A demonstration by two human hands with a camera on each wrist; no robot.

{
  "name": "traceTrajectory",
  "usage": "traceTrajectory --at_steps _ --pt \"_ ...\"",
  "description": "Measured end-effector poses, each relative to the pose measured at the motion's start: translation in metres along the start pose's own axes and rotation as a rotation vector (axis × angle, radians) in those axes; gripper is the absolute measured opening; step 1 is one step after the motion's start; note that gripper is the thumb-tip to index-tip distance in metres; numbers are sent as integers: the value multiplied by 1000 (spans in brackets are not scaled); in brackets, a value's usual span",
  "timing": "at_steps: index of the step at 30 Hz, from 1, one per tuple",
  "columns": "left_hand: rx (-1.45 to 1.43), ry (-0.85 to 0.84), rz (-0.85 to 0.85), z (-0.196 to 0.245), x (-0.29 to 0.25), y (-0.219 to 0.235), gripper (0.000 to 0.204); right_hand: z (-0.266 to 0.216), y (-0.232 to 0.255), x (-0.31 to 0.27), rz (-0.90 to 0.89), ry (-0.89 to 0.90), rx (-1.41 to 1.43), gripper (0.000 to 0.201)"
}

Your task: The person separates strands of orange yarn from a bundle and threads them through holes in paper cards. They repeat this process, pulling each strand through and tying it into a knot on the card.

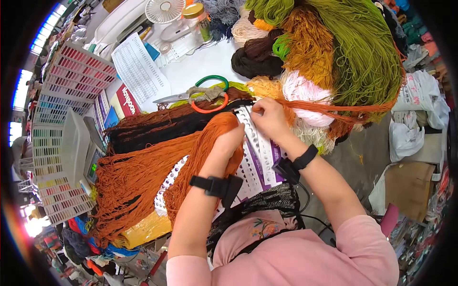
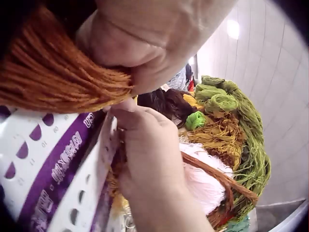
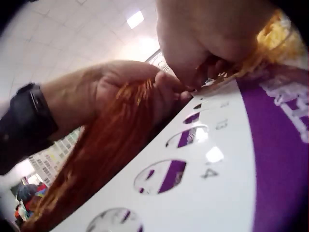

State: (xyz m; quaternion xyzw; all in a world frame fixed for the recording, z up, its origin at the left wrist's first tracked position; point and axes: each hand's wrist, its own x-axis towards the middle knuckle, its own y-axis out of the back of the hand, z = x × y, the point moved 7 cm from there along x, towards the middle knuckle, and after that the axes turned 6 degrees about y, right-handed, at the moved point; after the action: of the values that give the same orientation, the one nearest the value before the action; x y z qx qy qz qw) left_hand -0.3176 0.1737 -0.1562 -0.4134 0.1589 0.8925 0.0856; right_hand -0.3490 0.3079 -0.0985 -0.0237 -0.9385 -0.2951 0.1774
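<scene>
My left hand (image 1: 228, 142) grips a thick bundle of rust-orange yarn (image 1: 200, 152), its strands hanging toward me over the work. Beside it, my right hand (image 1: 271, 119) has curled fingers pinching rust-orange yarn at the far end of a white card with punched holes (image 1: 260, 143). The fingertips of both hands meet there, as the left wrist view shows with the right hand (image 2: 154, 150) under the left hand (image 2: 140, 34). In the right wrist view, numbers stand beside the holes of the white and purple card (image 3: 217, 159). The pinched strands are mostly hidden by fingers.
Red-and-green-handled scissors (image 1: 210, 94) lie beyond the yarn. Large olive yarn hanks (image 1: 362, 52) and pink yarn (image 1: 305, 90) are piled at the right. A colour sample board (image 1: 67, 95), a notebook (image 1: 125, 101), a printed sheet (image 1: 138, 64) and a jar (image 1: 200, 24) stand or lie at left and back.
</scene>
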Motion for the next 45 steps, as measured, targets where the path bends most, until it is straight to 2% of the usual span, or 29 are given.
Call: traceTrajectory --at_steps 1,2,4,5,6,8,12,15,18,20,22,24,26,27,31,34,35,38,39,42,43,45 --pt "139 -52 7 7 -11 4 19 -4 4 2 -17 0 -1 8" --pt "83 -72 14 4 -11 8 17 -5 6 2 -33 -3 -3 9" --pt "-36 -115 30 5 -15 15 14 -19 -7 -7 -107 223 -43 15" --pt "-147 -47 36 2 -17 18 9 -23 -18 -18 -229 247 -113 25" --pt "-232 -68 -10 6 -17 16 9 -35 -20 -25 -270 270 -233 36" --pt "-406 -104 -103 11 -17 12 8 -51 -14 -30 -269 300 -352 44" --pt "-481 -58 -163 1 -5 3 14 -42 -13 -31 -295 276 -98 44" --pt "-469 -59 -98 1 -3 -2 13 -29 -11 -24 -257 202 114 42" --pt "-180 -77 -39 6 -9 6 16 -30 -8 -22 -234 157 85 36" --pt "-357 6 -74 -5 -10 16 16 -29 -8 -22 -245 163 85 37" --pt "-651 -135 -153 -4 -11 36 15 -27 -7 -25 -234 168 81 37" --pt "-744 -95 -179 -5 -14 37 11 -26 -10 -28 -224 189 84 39" --pt "-599 -12 -131 -2 -21 29 8 -27 -14 -30 -208 219 67 39" --pt "-560 -25 -94 -6 -16 31 9 -29 -14 -30 -212 218 59 38" --pt "-764 -69 -163 -7 -20 35 11 -29 -10 -33 -156 251 65 28" --pt "-1146 -132 -603 14 -55 32 16 -25 -12 -33 -106 267 45 18" --pt "-1197 -173 -794 18 -58 32 24 -25 -11 -32 -71 276 48 16" --pt "-1099 -172 -727 16 -43 28 31 -21 -12 -32 -89 190 67 16" --pt "-1102 -150 -638 17 -41 26 36 -22 -9 -32 -59 193 88 15" --pt "-968 -231 -412 23 -47 31 37 -22 -6 -33 -11 247 70 17" --pt "-929 -264 -387 22 -45 33 37 -22 -7 -33 -18 243 67 18" --pt "-899 -222 -307 15 -40 37 34 -21 -8 -33 -33 240 68 18"
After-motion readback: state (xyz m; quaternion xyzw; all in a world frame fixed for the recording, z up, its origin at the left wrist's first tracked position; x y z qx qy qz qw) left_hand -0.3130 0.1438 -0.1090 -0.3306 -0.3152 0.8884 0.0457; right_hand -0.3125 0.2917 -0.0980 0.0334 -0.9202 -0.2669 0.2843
